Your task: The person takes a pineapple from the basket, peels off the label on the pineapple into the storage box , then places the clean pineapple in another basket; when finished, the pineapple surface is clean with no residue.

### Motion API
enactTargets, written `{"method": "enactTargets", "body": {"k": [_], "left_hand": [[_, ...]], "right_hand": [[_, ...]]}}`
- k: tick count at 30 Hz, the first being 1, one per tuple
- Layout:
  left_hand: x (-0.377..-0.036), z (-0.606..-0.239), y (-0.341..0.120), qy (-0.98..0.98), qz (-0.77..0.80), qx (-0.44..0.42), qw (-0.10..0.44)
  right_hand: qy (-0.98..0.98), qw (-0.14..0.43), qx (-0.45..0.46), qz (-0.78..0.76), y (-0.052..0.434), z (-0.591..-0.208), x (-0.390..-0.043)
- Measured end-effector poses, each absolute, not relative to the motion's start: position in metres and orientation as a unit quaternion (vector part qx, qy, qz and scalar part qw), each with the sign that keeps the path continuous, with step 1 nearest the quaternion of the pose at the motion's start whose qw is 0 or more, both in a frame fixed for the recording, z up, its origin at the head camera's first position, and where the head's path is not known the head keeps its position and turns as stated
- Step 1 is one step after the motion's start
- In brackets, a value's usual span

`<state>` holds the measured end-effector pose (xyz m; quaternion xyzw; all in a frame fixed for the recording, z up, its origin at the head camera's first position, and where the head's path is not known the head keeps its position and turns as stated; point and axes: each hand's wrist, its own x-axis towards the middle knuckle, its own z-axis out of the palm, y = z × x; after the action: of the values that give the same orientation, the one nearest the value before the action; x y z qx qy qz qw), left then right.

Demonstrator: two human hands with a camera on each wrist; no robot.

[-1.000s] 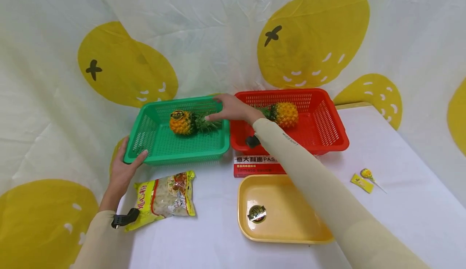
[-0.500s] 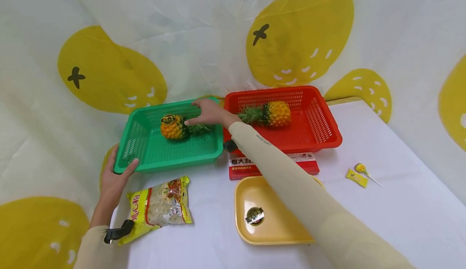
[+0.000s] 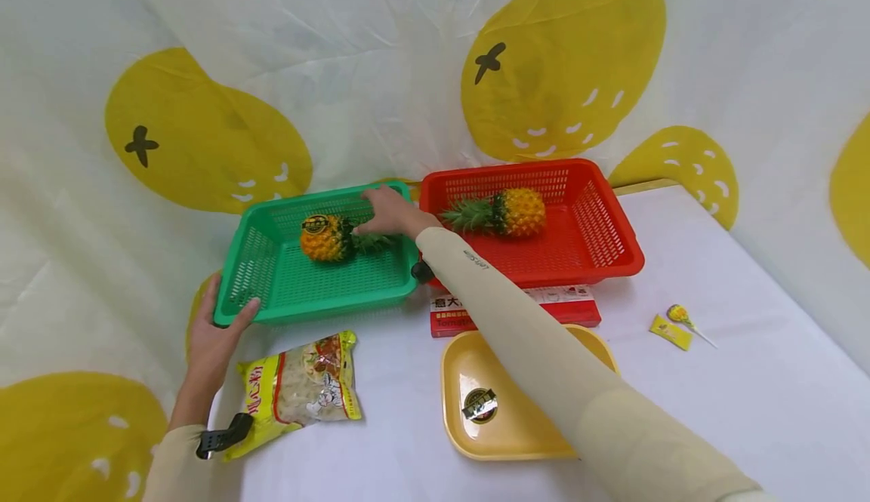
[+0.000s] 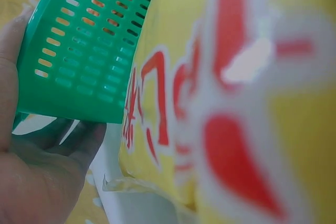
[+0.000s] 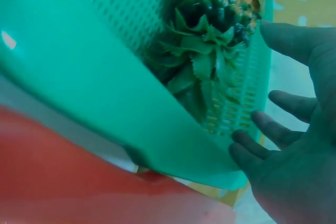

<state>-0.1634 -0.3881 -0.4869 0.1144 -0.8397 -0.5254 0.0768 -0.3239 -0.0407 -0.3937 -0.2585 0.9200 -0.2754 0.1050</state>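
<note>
- While the left hand (image 3: 219, 330) grips the near-left corner of the green basket (image 3: 272, 291), thumb over the rim and fingers under it, the right hand (image 3: 389, 211) hovers over the basket's far-right corner with its fingers spread and relaxed, holding nothing.
- A second ago that right hand lay further right, over the gap between the two baskets; it has since slid left toward the pineapple (image 3: 326, 237), and its fingers now hang just above the leafy crown.
- The pineapple lies on its side in the green basket, at centre-left of the head view, crown pointing right; it has not shifted between the pictures.
- The right wrist view shows the open fingers (image 5: 273, 132) near the basket's perforated wall, apart from the leaves.
- My reading: the reach is closing on this pineapple, with the basket steadied, but no grasp is made yet.
- Right of the green basket stands a red basket (image 3: 612, 223) with a second pineapple (image 3: 516, 212).
- Lower on the counter (image 3: 748, 381) lie a snack bag (image 3: 299, 389), a red box (image 3: 564, 306), a yellow tray (image 3: 516, 426) and a lollipop (image 3: 680, 315).
</note>
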Motion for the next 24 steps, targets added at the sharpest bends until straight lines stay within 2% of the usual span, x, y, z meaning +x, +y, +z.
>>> {"method": "enactTargets", "body": {"k": [16,24], "left_hand": [[-0.165,-0.485,-0.394,-0.837,-0.529,0.118,0.080],[-0.168,-0.489,-0.389,-0.828,-0.540,0.132,0.076]], "right_hand": [[0.929,0.085,-0.273,-0.235,-0.055,-0.409,-0.330],[0.934,0.105,-0.258,-0.226,-0.058,-0.415,-0.334]]}}
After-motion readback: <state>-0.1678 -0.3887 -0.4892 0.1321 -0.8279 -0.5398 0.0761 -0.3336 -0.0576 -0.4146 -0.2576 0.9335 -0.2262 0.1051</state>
